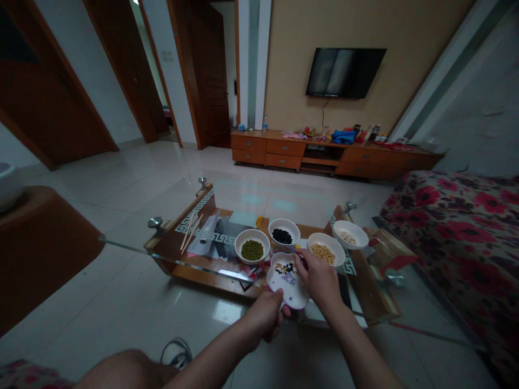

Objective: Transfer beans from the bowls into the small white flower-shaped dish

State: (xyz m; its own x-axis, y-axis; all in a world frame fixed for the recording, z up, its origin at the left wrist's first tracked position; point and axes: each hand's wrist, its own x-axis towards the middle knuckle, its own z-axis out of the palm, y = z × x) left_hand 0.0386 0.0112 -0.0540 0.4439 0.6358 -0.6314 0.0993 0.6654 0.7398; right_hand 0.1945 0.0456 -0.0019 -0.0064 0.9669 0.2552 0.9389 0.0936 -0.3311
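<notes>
My left hand (270, 313) is closed on the near rim of a small white scalloped dish (292, 294), thumb on top. Dark beans and pale beans lie at the dish's far side, beside a purple printed figure. My right hand (320, 278) pinches a thin dark tool (292, 249), perhaps tweezers, over the dish's far right edge. Its tip points toward a white bowl of black beans (282, 235). To the left is a bowl of green beans (252, 250); to the right, a bowl of yellow soybeans (323, 253). Farther right stands a bowl with pale pieces (347, 236).
The bowls stand on a glass-topped table (162, 257). Two pairs of chopsticks (191, 233) and papers lie at its left. A flowered sofa (454, 232) is at the right, a brown stool (44, 243) at the left. A low cabinet (284, 154) lines the far wall.
</notes>
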